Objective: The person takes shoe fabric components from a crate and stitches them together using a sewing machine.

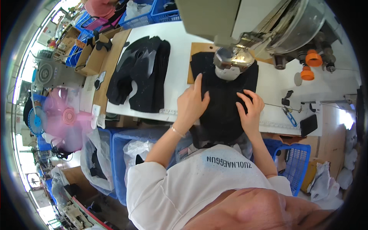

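A black fabric piece (222,111) lies under the head of a sewing machine (232,63) and drapes over the table's near edge towards my lap. My left hand (193,104) rests on its left side, index finger stretched forward and thumb apart. On the right side of the cloth, my right hand (251,110) has its fingers spread and slightly bent, the tips touching the fabric. Neither hand grips anything. The machine head hides the spot where it meets the cloth. Left of it, a stack of cut black fabric pieces (159,80) lies on the white table (177,73).
Blue-handled thread snips (290,117) and a dark flat rectangular object (309,125) lie at the table's right. Orange knobs (314,58) stick out beside the machine. Blue crates (293,165) stand below the table. A pink fan (68,115) is at the left.
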A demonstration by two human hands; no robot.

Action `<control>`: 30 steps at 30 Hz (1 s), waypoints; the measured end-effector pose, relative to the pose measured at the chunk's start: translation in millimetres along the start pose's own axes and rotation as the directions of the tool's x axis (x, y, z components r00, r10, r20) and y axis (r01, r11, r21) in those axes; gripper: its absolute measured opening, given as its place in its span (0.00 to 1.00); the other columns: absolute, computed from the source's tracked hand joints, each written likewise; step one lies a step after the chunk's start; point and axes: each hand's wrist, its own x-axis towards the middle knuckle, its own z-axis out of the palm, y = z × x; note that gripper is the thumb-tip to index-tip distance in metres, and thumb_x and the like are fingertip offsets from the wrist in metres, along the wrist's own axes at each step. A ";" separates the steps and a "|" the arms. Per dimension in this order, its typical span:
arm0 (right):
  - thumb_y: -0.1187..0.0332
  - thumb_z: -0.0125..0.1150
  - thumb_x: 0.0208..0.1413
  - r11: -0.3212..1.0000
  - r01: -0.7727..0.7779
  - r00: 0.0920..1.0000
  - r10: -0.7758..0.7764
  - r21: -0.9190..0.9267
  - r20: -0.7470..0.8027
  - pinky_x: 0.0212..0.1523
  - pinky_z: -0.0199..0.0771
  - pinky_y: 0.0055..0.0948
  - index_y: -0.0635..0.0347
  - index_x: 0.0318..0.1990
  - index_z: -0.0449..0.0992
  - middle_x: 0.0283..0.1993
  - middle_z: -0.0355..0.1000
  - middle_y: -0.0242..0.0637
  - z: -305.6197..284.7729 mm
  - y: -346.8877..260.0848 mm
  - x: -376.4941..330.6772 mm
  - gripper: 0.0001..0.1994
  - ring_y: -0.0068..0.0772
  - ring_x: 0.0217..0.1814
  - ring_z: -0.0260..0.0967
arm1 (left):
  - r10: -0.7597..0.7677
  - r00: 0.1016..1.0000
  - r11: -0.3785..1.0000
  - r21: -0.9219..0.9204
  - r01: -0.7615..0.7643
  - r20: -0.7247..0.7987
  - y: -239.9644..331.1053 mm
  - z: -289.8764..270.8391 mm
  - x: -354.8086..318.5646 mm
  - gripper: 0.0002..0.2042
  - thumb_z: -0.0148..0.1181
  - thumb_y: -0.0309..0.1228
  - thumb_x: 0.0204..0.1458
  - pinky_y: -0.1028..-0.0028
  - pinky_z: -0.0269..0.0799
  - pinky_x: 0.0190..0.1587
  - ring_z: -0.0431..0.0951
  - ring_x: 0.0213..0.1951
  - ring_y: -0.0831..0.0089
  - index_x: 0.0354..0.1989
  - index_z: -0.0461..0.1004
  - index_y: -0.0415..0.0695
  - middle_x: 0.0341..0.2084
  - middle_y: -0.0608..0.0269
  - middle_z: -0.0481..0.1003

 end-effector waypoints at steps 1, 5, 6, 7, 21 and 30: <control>0.65 0.64 0.54 1.000 0.012 1.000 -0.012 -0.015 0.022 0.65 0.49 0.42 0.52 0.50 0.79 0.57 0.67 0.33 -6.2 2.1 2.3 0.15 0.39 0.63 0.58 | 0.022 1.000 1.000 -0.009 -0.022 -0.001 4.9 -3.0 2.0 0.30 0.66 0.34 0.50 0.60 0.71 0.36 0.75 0.33 0.56 0.62 0.67 0.43 0.30 0.54 0.74; 0.64 0.64 0.54 0.998 0.050 0.997 -0.048 0.024 -0.055 0.63 0.50 0.40 0.52 0.54 0.76 0.53 0.69 0.32 -40.2 -5.2 27.6 0.18 0.37 0.58 0.62 | 0.212 0.882 0.900 -0.268 -0.344 -0.421 19.0 -35.7 -0.9 0.28 0.63 0.19 0.48 0.70 0.75 0.43 0.79 0.42 0.60 0.61 0.68 0.38 0.47 0.50 0.76; 0.64 0.64 0.55 0.993 0.065 0.998 -0.062 0.098 -0.033 0.57 0.56 0.35 0.52 0.56 0.74 0.50 0.70 0.31 -47.5 -13.8 42.9 0.20 0.31 0.50 0.64 | 0.196 0.868 0.855 -0.354 -0.379 -0.456 28.5 -41.7 2.6 0.29 0.63 0.18 0.48 0.72 0.74 0.46 0.79 0.45 0.63 0.63 0.66 0.39 0.51 0.52 0.75; 0.65 0.64 0.56 0.980 0.085 0.996 -0.085 0.178 -0.009 0.50 0.62 0.30 0.53 0.59 0.72 0.46 0.71 0.30 -50.9 -21.5 54.5 0.22 0.26 0.41 0.66 | 0.066 0.940 0.715 -0.641 -0.279 -0.335 35.1 -34.3 6.6 0.31 0.62 0.18 0.50 0.74 0.73 0.47 0.77 0.48 0.68 0.65 0.64 0.39 0.53 0.54 0.74; 0.69 0.61 0.60 0.720 -0.346 0.921 0.140 0.602 0.362 0.29 0.65 0.13 0.59 0.60 0.70 0.43 0.72 0.25 -50.2 -4.7 102.1 0.21 0.09 0.32 0.66 | 0.808 0.425 0.538 0.215 -0.815 -0.409 30.3 -19.3 70.4 0.17 0.62 0.23 0.40 0.64 0.78 0.53 0.78 0.50 0.59 0.43 0.81 0.41 0.46 0.56 0.75; 0.68 0.65 0.57 0.611 -0.357 0.934 0.237 0.707 0.267 0.26 0.57 0.17 0.62 0.45 0.74 0.29 0.66 0.20 -41.4 -9.9 106.7 0.12 0.09 0.27 0.56 | 0.829 0.372 0.461 0.134 -0.877 -0.418 24.8 -21.8 92.0 0.15 0.61 0.24 0.42 0.66 0.78 0.55 0.78 0.51 0.61 0.41 0.80 0.38 0.43 0.58 0.77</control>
